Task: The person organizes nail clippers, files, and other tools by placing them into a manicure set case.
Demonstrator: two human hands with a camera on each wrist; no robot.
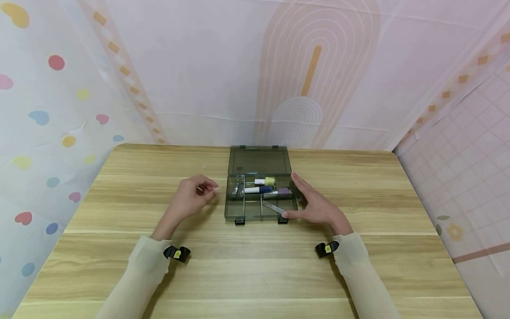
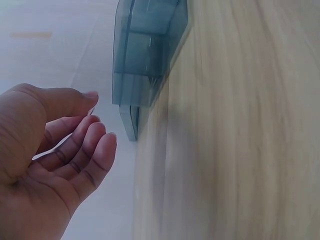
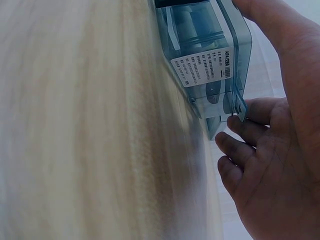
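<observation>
The smoky grey organiser box (image 1: 260, 195) sits open near the middle of the wooden table (image 1: 119, 248), its lid (image 1: 259, 160) laid flat behind the tray, and the compartments hold a few small things: a yellow-capped tube (image 1: 266, 181), a blue-barrelled pen (image 1: 258, 189), a purplish piece (image 1: 283, 191) and a flat metal strip (image 1: 273, 207); the right hand (image 1: 316, 206) braces the box's right side, fingers nearly straight along the wall and thumb at the front corner by the latch (image 1: 283, 220), and the right wrist view shows the fingertips (image 3: 235, 150) just at the clear clasp, cradling more than clamping; the left hand (image 1: 191, 197) hovers off the box's left side, apart from it, fingers loosely curled toward the thumb, and though the head view hints at something tiny pinched there, I cannot tell; the left wrist view shows no object in it; to do this step well, the bracing hand should probably press lightly inward and down so the light tray neither slides nor tips, keeping its thumb clear of the front latches; the free hand would best approach from above the open compartments rather than from the side wall, since a sideways nudge could jostle the loose pieces across the dividers
</observation>
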